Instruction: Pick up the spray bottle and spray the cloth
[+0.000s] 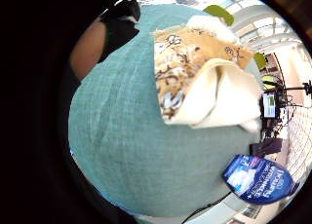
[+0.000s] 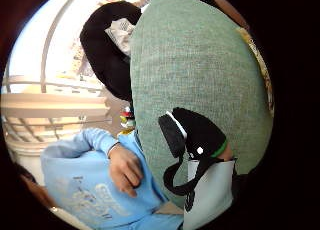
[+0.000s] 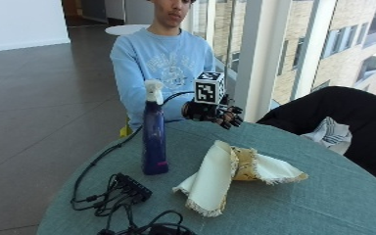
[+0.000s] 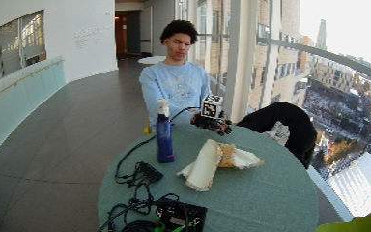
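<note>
The gloved right hand (image 3: 215, 113) hovers above the far edge of the round, green-covered worktop (image 3: 318, 196), close in front of the seated person's chest. Its fingers (image 3: 232, 120) hang loosely curled and downward, and they hold nothing.

The spray bottle (image 3: 153, 132), the thing to be picked up, stands upright on the worktop to the thumb side of the hand and somewhat further out from the person's body, well apart from the fingers. Its long axis is vertical: a dark blue body with a white trigger head (image 3: 152, 91) on top, the head at roughly the height of the hand. In the outside view no other object lies between hand and bottle.

The cloth (image 3: 237, 172), cream with a tan patterned face and a fringed edge, lies rumpled and folded over on the worktop out beyond the fingertips, between the hand and the near rim, and beside the bottle without touching it. The little finger side palm view shows the same cloth (image 1: 204, 80) lying ahead of the palm on the green cover.

Judged from this layout, the task is at its opening reach. The move would be sideways, toward the thumb, with the palm turned to face the upright body of the bottle, so that the fingers can wrap it below the trigger head.

The bare left hand (image 2: 125, 170) rests against the person's torso, away from both objects.
</note>
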